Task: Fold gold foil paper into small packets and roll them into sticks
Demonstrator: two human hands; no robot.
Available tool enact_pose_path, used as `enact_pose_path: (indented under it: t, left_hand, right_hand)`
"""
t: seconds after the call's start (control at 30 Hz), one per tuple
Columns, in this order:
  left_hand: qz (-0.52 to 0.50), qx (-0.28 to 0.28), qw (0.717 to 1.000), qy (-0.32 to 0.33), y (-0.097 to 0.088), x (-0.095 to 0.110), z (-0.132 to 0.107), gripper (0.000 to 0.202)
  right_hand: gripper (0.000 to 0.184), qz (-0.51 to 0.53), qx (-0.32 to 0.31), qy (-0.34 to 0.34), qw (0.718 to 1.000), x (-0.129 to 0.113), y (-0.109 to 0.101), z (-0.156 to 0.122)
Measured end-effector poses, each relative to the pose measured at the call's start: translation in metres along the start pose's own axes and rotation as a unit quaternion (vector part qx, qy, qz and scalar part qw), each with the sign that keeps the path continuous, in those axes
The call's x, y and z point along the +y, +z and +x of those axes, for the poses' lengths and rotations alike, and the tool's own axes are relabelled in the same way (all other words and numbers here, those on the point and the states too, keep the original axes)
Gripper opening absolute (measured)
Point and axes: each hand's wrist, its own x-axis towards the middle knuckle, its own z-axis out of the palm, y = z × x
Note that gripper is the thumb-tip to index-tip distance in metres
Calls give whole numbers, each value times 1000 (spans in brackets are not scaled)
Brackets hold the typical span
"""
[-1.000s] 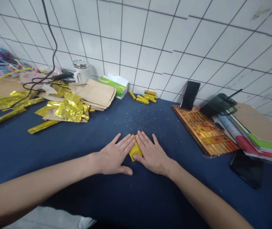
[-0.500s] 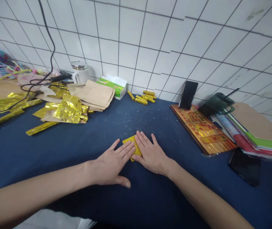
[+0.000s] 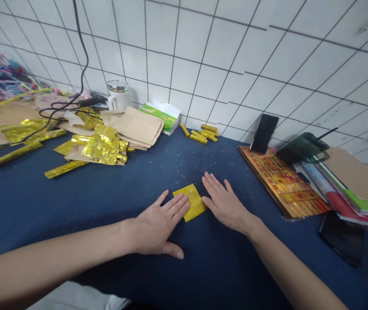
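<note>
A small square of folded gold foil paper (image 3: 196, 202) lies flat on the dark blue tabletop (image 3: 138, 181). My left hand (image 3: 159, 224) is open, with its fingertips resting on the left part of the foil and its thumb spread toward me. On the other side, my right hand (image 3: 225, 202) is open and flat, its thumb tip at the foil's right edge and its fingers beyond that edge over the table. Neither hand grips anything.
Gold foil rolls (image 3: 206, 134) lie by the tiled wall. Crumpled gold foil (image 3: 101, 146), brown paper (image 3: 141, 125), a tissue box (image 3: 162, 117) and a white mug (image 3: 119, 97) stand left. A propped phone (image 3: 264, 133), patterned box (image 3: 287, 189), stacked folders (image 3: 361, 185) and dark tablet (image 3: 341, 239) are right.
My right hand has slid right, off the foil, uncovering most of it. My left hand stays on the foil's left side. The whole view has shifted slightly.
</note>
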Motion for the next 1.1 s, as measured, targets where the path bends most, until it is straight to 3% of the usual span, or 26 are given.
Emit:
enact_pose_path:
  t: [0.17, 0.27, 0.43, 0.6, 0.8, 0.9, 1.1]
  left_hand:
    - [6, -14, 1000, -7, -4, 2, 0, 97]
    - [7, -19, 1000, -6, -5, 2, 0, 96]
    - [8, -9, 1000, -3, 0, 1, 0, 96]
    - [12, -7, 1000, -1, 3, -2, -2, 95]
    - [12, -28, 1000, -5, -19, 2, 5, 93]
    - [12, -11, 1000, 10, -27, 9, 16, 100]
    - [0, -1, 999, 36, -6, 7, 19, 102]
  right_hand:
    - [68, 17, 1, -123, 992, -37, 0, 14]
    - [71, 17, -13, -157, 987, -38, 9, 15]
    - [71, -14, 5, -139, 990, -15, 18, 5]
    - [70, -16, 9, -113, 993, -13, 19, 3]
    - [70, -3, 7, -112, 994, -16, 18, 3]
    - [65, -1, 3, -112, 994, -15, 18, 3]
    - [70, -2, 1, -112, 994, -13, 20, 3]
